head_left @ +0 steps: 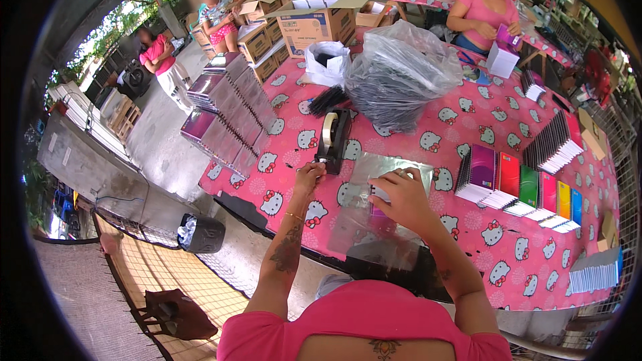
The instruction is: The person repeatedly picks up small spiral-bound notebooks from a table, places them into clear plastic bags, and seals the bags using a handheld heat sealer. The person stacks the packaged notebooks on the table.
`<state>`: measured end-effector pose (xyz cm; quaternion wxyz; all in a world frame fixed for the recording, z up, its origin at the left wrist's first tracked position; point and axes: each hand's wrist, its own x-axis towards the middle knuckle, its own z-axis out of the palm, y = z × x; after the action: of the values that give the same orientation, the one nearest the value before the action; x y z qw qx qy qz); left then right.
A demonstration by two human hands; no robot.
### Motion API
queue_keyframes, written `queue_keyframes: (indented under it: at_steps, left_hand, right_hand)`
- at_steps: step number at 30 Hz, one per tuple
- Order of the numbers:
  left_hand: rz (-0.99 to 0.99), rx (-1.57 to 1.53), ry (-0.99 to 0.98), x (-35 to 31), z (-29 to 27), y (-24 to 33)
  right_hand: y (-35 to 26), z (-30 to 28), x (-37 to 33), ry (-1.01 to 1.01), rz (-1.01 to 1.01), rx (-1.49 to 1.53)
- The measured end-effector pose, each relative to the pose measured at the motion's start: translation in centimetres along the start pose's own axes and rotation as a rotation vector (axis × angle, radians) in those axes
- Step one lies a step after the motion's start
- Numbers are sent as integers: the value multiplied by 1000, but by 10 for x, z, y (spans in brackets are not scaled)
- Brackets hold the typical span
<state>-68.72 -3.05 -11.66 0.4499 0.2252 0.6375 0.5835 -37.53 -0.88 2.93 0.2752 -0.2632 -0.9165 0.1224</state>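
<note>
Taking tape (327,131) seems the step: left hand (309,179) pinches closed at the dispenser (340,140); right hand (405,195), grip unclear, covers the plastic bag (351,224) by the table's (466,261) near edge. Tearing calls for a tug.

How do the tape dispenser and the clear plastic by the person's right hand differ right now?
The tape dispenser is black and solid, holding a pale tape roll; the clear plastic is see-through and shiny. The tape dispenser stands up, while the clear plastic lies mostly flat and spreads wider. The left hand is at the tape dispenser's near end; the right hand is over the clear plastic. Both are on the pink patterned tablecloth.
</note>
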Motion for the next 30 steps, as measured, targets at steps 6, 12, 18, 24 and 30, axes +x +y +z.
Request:
queue_keyframes:
  at_steps: [6,12,18,24,30]
  left_hand:
    - [386,987,-15,-33,5,69]
    - [583,432,-741,-72,74,101]
    - [869,625,-816,-61,78,109]
    - [1119,739,-795,-59,129,96]
    - [1036,749,-549,-58,145,45]
  right_hand:
    - [-6,3,12,-77,88,-95]
    - [-5,2,17,-158,117,23]
    - [3,-40,-4,21,284,-23]
    - [68,30,-59,12,-68,111]
    - [68,43,-66,-9,56,333]
